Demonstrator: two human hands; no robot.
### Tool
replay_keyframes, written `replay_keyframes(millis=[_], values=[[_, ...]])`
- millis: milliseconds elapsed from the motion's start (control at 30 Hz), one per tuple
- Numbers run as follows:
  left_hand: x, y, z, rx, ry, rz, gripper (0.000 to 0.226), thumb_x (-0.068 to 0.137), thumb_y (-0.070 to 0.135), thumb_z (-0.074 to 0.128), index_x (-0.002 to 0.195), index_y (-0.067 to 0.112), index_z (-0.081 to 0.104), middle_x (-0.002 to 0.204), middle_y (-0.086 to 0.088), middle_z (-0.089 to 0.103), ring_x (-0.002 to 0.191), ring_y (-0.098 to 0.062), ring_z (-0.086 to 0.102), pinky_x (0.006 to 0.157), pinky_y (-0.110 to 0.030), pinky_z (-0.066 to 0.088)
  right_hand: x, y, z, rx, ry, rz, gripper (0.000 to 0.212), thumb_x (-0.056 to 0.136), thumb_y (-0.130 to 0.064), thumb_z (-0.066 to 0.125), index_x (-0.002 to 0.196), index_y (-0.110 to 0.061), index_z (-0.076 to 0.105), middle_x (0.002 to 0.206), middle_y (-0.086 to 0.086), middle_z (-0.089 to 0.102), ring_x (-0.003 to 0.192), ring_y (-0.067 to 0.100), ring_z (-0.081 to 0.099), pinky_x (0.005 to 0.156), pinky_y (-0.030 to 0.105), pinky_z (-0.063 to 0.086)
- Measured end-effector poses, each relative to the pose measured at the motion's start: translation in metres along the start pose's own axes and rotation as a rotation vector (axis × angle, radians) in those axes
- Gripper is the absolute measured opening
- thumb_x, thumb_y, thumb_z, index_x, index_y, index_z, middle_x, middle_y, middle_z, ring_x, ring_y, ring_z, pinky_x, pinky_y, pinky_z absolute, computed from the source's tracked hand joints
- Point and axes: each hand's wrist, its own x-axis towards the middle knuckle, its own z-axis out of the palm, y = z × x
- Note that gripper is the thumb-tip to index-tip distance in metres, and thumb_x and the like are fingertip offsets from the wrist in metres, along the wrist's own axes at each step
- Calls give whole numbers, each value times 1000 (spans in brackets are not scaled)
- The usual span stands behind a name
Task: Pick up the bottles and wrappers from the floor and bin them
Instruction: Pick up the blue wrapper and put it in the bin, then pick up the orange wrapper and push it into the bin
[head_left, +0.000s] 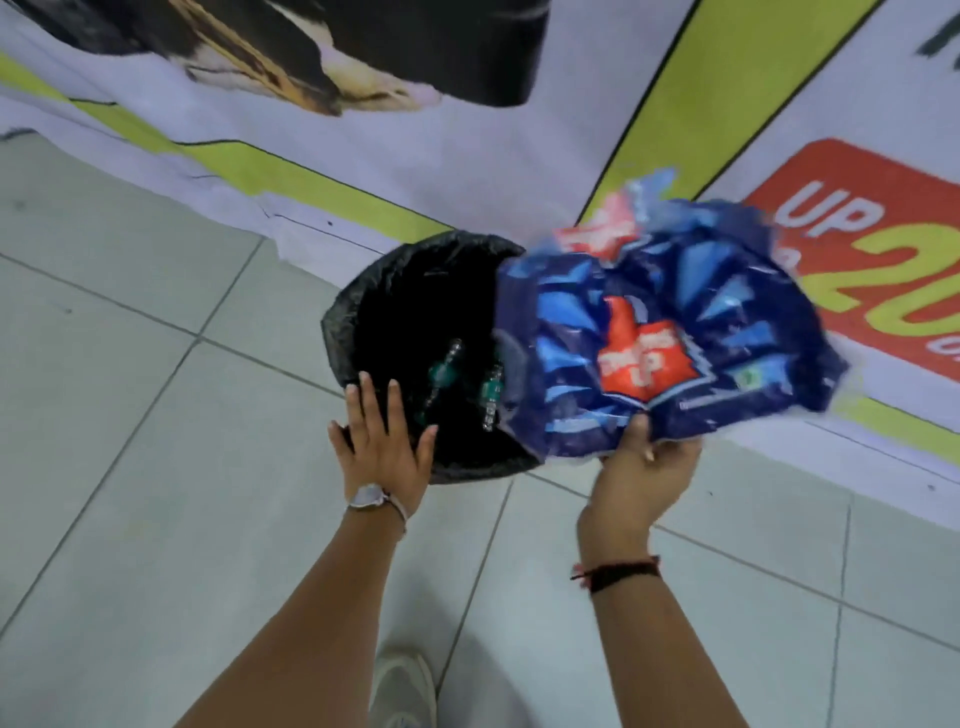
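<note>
A round bin lined with a black bag (363, 291) stands on the tiled floor in the middle of the view. Inside it lie clear plastic bottles (442, 375) with green labels. My right hand (644, 467) grips the lower edge of a large crumpled blue wrapper (660, 338) with a red logo, held over the bin's right side and hiding that part of the rim. My left hand (382, 439) hovers over the bin's near rim, palm down, fingers spread, holding nothing.
A printed banner (467, 171) with white, yellow-green and red areas lies on the floor behind and to the right of the bin. Grey floor tiles (130, 415) stretch to the left and front. My shoe (402, 686) shows at the bottom.
</note>
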Motion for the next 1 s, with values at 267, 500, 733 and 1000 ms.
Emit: replay_keyframes(millis=[267,500,733,1000], values=[[15,-16,-18,-139,115,65,69,93,47,7,134,-2,35,143,-29,34,126,-44,40,97,-56,40,-18,35,60,-696,-479,-84,27,89,4,39,115,-2,46,109,21,63,95,37,60,66,27,40],[51,-15,-12,-156,228,3,76,83,51,13,142,3,19,153,-20,15,140,-36,15,113,-49,14,-1,66,102,-1091,-803,162,62,92,-11,46,141,3,9,143,26,35,124,42,44,101,46,39],[54,-9,-16,-139,272,-36,62,93,37,35,140,-1,22,149,-25,23,132,-41,30,110,-53,22,48,34,49,-733,-444,-386,42,91,-17,48,132,-10,39,123,12,57,107,27,56,82,39,50],[81,0,-18,-67,394,-71,67,89,38,34,138,-6,22,135,-36,37,113,-51,43,97,-58,37,144,160,2,-940,-340,359,61,89,-28,54,137,-4,25,138,29,37,118,47,45,97,53,42]])
